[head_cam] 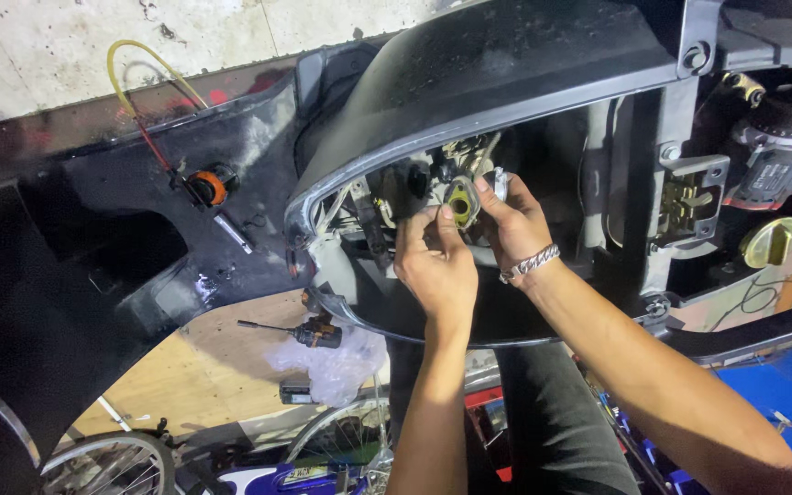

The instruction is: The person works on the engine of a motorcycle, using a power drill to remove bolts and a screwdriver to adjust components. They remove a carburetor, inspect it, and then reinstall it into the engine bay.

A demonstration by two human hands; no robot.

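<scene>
Both hands are raised into the oval opening of a large black plastic vehicle body panel (506, 64), edged with a thin chrome strip. The left hand (434, 266) has its fingertips drawn together and pinched on the lower left edge of a small round yellowish ring-shaped fitting (461, 203), which sits among pale wires and brackets just inside the opening. The right hand (511, 225), wearing a silver chain bracelet (530, 263) at the wrist, closes thumb and forefinger on the right side of the same fitting (whether its other fingers grip anything behind cannot be told). The two hands touch or nearly touch each other at the fitting. To the left, on the dark panel surface, hangs an orange-collared socket (208, 187) on red and yellow wires. Below the opening a black and orange screwdriver (309, 332) lies beside a crumpled clear plastic bag (336, 367) on a wooden board. At right, a metal latch bracket (689, 197) is bolted to the frame, near a round brass-coloured cap (769, 242).
</scene>
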